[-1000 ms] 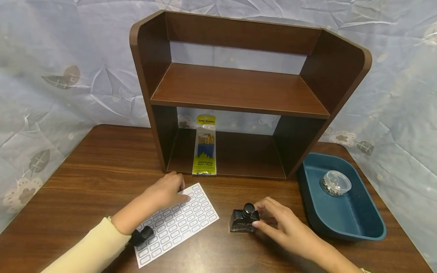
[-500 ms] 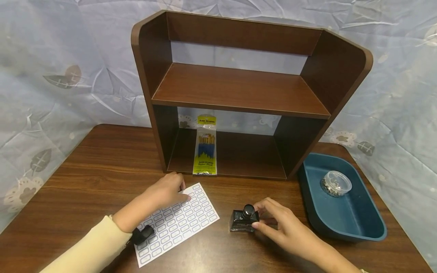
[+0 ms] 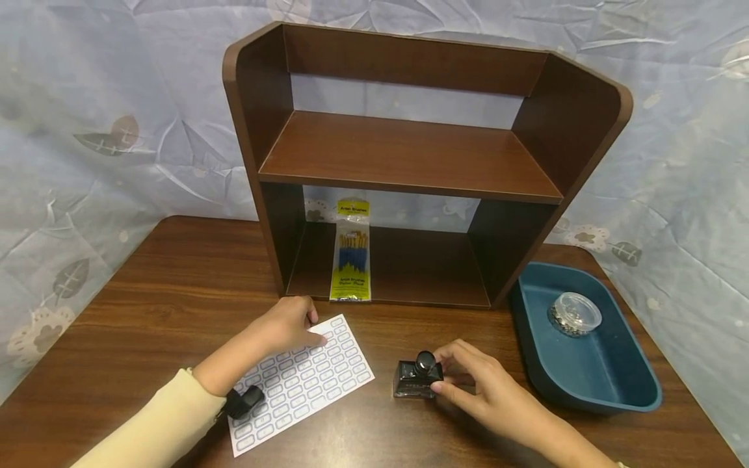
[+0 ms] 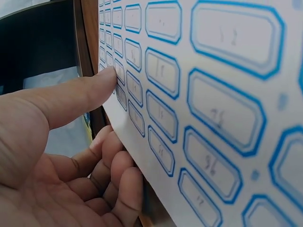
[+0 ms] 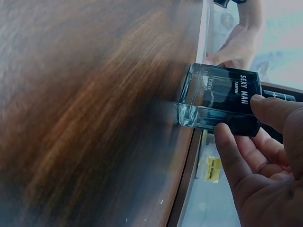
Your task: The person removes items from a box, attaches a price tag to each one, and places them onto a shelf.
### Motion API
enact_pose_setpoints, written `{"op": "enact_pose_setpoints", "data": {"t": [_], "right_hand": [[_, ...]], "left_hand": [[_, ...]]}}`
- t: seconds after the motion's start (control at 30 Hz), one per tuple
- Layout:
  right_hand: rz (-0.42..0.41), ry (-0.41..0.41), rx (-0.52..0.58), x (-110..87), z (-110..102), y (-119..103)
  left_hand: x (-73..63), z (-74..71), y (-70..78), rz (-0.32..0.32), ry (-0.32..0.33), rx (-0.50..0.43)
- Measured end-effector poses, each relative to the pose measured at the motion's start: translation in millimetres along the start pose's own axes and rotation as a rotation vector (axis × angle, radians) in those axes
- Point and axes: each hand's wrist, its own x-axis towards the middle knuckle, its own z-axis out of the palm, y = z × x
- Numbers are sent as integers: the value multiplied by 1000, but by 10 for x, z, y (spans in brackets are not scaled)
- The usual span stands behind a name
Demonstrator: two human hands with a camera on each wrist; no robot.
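Observation:
In the head view a white sheet of blue-framed label stickers point(image 3: 324, 374) lies at an angle on the table. My left hand point(image 3: 285, 326) pinches its far left edge. In the left wrist view the thumb point(image 4: 83, 94) presses the printed face and the other fingers are curled at the edge. Handwritten marks show on several labels point(image 4: 215, 109). To the right, my right hand point(image 3: 480, 387) grips a dark glass perfume bottle point(image 3: 413, 383) with a round black cap. The right wrist view shows the bottle point(image 5: 220, 97) printed "SEXY MAN", held between thumb and fingers, its base at the table.
A brown two-tier shelf point(image 3: 409, 153) stands at the back. A pack of artist brushes point(image 3: 352, 260) leans upright in its lower tier. At the right sits a blue bin point(image 3: 591, 383) with a clear round container point(image 3: 578, 313) of small metallic pieces inside.

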Motion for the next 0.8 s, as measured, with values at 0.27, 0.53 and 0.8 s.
{"op": "enact_pose_setpoints", "data": {"t": [0.27,0.53,0.8], "right_hand": [[22,0,-6,0,-2,2],[8,7,-7,3,-7,-6],[38,1,-8,4,-40,-46]], "left_hand": [[-13,-13,-9,33,2,-29],[-6,-25,-34,110,45,-104],[2,-96,2,234,147,-189]]}}
